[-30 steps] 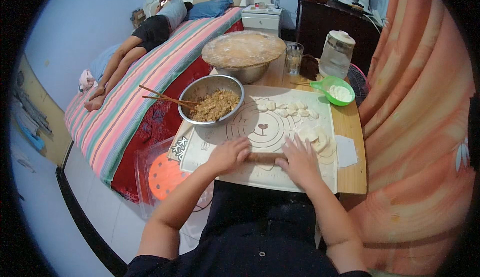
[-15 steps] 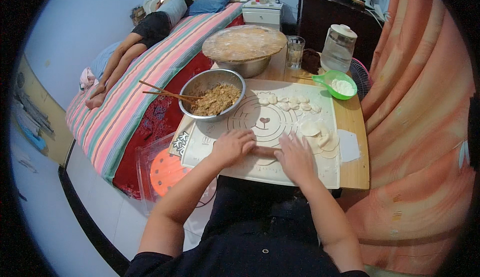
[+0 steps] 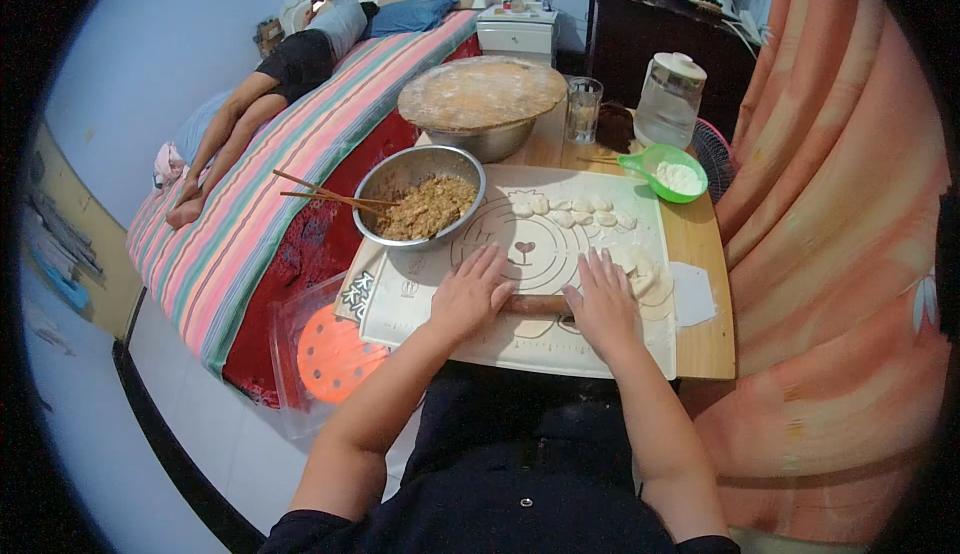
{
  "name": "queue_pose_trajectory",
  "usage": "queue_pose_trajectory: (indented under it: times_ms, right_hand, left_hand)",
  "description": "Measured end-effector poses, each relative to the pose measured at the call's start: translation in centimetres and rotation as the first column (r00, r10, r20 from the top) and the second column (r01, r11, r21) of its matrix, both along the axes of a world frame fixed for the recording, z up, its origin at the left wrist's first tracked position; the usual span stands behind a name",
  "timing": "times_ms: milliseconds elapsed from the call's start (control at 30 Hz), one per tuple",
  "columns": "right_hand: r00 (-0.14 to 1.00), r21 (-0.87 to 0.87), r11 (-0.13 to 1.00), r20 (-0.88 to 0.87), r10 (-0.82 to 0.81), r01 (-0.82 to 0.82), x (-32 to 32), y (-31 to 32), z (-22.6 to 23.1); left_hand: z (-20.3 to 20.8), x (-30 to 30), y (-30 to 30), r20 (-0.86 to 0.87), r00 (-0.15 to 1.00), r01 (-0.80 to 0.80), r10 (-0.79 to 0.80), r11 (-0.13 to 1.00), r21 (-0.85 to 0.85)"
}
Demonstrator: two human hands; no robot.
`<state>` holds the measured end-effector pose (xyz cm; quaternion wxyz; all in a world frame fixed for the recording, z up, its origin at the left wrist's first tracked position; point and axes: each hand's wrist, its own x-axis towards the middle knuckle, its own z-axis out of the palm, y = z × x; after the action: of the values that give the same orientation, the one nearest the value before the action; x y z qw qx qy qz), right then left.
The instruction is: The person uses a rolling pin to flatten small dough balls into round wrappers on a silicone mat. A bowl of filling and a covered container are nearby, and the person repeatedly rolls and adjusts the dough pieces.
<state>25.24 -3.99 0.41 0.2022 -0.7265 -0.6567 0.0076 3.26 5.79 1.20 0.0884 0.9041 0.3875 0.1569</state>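
Note:
A short wooden rolling pin (image 3: 536,304) lies crosswise on the pale printed dough mat (image 3: 402,314). My left hand (image 3: 466,297) rests palm down over its left end, and my right hand (image 3: 604,304) over its right end, with the fingers of both stretched forward. Under and just in front of the pin a flat round of dough (image 3: 533,327) shows in part. Beside my right hand is a pile of thin dough wrappers (image 3: 652,282), partly covered by the fingers. Several small dough lumps (image 3: 582,217) sit in rows farther up the mat.
A steel bowl of filling (image 3: 430,206) with chopsticks (image 3: 325,195) stands at the mat's far left. Behind it, a floured round board (image 3: 482,92) covers a metal basin. A green scoop of flour (image 3: 678,176), a glass (image 3: 584,110) and a water jug (image 3: 671,100) stand right. A person lies on the bed (image 3: 300,169).
My fingers, more bent before, now reach out straighter over the mat. Both hands stay at the rolling pin's ends. The whole view has shifted slightly.

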Motion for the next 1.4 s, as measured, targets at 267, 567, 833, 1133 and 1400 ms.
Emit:
queue_pose_trajectory:
  times_ms: [267,567,833,1133,1400]
  right_hand:
    - [0.982,0.052,0.981,-0.003,0.186,-0.186,-0.7,-5.2,-0.3]
    - [0.982,0.232,0.955,0.084,0.167,-0.183,2.4,-6.9,-0.5]
    - [0.984,0.263,0.948,0.065,0.169,-0.180,2.7,-6.9,-0.9]
    - [0.987,0.321,0.937,-0.041,0.158,-0.137,2.5,-6.9,-0.6]
    - [0.998,0.387,0.921,-0.026,0.051,-0.037,3.4,-7.0,-2.4]
  left_hand:
    - [0.5,0.3,0.6,0.098,0.982,0.188,-0.160,0.863,-0.468]
    - [0.0,4.0,2.2,-0.050,0.975,0.171,-0.216,0.874,-0.456]
    - [3.0,8.2,2.1,0.147,0.957,0.290,-0.251,0.876,-0.387]
    - [-1.1,13.3,11.0,0.194,0.949,0.261,-0.248,0.964,-0.045]
    - [0.0,6.5,8.0,-0.005,0.823,0.560,-0.568,0.812,-0.165]
